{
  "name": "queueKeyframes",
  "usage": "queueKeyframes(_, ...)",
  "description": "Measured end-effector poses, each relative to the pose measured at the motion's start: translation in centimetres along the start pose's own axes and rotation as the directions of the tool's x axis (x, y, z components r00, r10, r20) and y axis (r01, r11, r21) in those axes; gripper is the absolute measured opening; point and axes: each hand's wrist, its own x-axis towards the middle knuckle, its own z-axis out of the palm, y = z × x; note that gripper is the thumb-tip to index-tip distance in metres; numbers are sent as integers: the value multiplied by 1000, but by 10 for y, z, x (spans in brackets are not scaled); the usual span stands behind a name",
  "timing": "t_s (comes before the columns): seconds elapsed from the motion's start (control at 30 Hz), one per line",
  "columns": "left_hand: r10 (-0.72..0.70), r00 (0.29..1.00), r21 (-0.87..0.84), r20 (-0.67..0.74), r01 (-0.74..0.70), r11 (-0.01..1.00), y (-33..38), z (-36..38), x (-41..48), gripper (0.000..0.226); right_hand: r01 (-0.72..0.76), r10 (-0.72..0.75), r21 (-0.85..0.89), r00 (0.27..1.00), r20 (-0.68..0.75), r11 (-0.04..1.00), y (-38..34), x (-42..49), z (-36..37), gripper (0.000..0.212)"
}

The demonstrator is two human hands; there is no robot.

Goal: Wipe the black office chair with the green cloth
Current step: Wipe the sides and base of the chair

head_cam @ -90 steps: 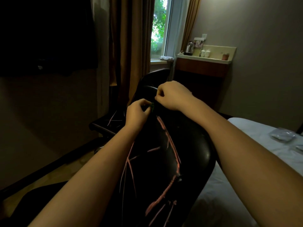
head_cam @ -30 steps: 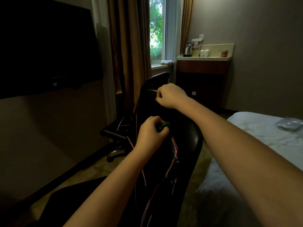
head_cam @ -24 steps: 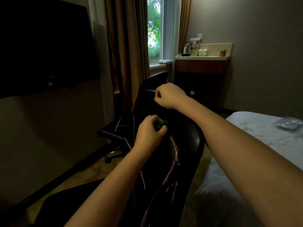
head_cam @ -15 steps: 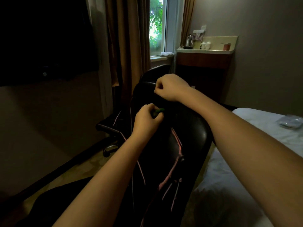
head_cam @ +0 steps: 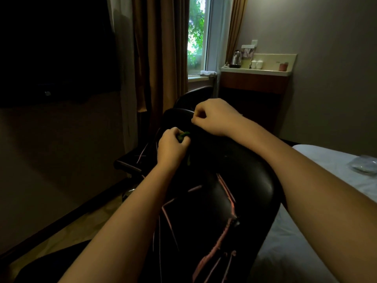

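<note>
Head view: left hand grips the bunched green cloth against the upper back of the black chair; right hand curls round its far top edge; if that hold slips, the chair may swivel away and the wipe will miss.

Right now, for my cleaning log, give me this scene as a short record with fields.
left hand: grips cloth against chair back
right hand: curled at chair's top edge; grip unclear
cloth: green, bunched, mostly hidden in hand
chair: black, pink stripes
bed: right of chair, white sheet
</note>
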Motion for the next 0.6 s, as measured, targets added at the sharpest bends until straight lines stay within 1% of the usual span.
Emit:
queueKeyframes(0.1, -29, 999, 11, -16, 29, 1000, -10, 2, 14, 8, 14, -14, 11, 1000, 6, 1000, 4, 7, 3, 13)
queueKeyframes(0.23, -79, 996, -22, -35, 78, 997, -19, 3, 24, 8, 22, -22, 11, 1000, 15, 1000, 5, 12, 4, 13)
queueKeyframes(0.33, -113, 993, 1, -38, 113, 994, -19, 2, 26, 16, 32, -32, -19, 999, -31, 999, 2, 13, 5, 17)
queueKeyframes(0.4, -111, 994, 2, -11, 111, 994, -19, -1, 26, 19, 33, -33, -16, 999, -23, 999, 1, 14, 5, 17)
queueKeyframes(0.5, -100, 995, -25, 10, 100, 995, -17, -5, 25, 17, 27, -27, -2, 1000, 12, 1000, 1, 12, 3, 12)
queueKeyframes(0.6, -85, 996, 7, 6, 85, 996, -14, -4, 21, 17, 23, -23, -7, 1000, 7, 1000, 1, 8, 2, 11)
